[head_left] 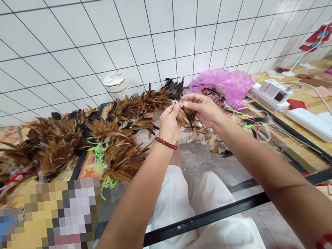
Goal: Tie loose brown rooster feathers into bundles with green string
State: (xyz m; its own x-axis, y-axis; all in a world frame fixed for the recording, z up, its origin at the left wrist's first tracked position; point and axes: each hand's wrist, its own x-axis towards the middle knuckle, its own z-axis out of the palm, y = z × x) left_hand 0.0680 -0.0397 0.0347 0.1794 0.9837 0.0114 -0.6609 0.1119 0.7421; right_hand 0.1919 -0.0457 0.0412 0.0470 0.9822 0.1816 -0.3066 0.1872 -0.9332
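Note:
Close together near the middle of the view, both hands work at a small bundle of brown feathers [185,116]. My left hand [169,121], with a beaded bracelet at its wrist, pinches the pale quill ends of the bundle between thumb and fingers. From the right, my right hand [201,107] has thumb and forefinger pressed together at the same quill ends; what lies between them is too small to make out. The feather tips hang down below the fingers.
Heaps of brown feathers [56,139] with green ties lie at the left. A white lidded container [115,86] stands by the tiled wall. Right of the hands are a pink plastic bag [224,84], a white device [272,94] and cables. A black frame edge [206,217] crosses above the lap.

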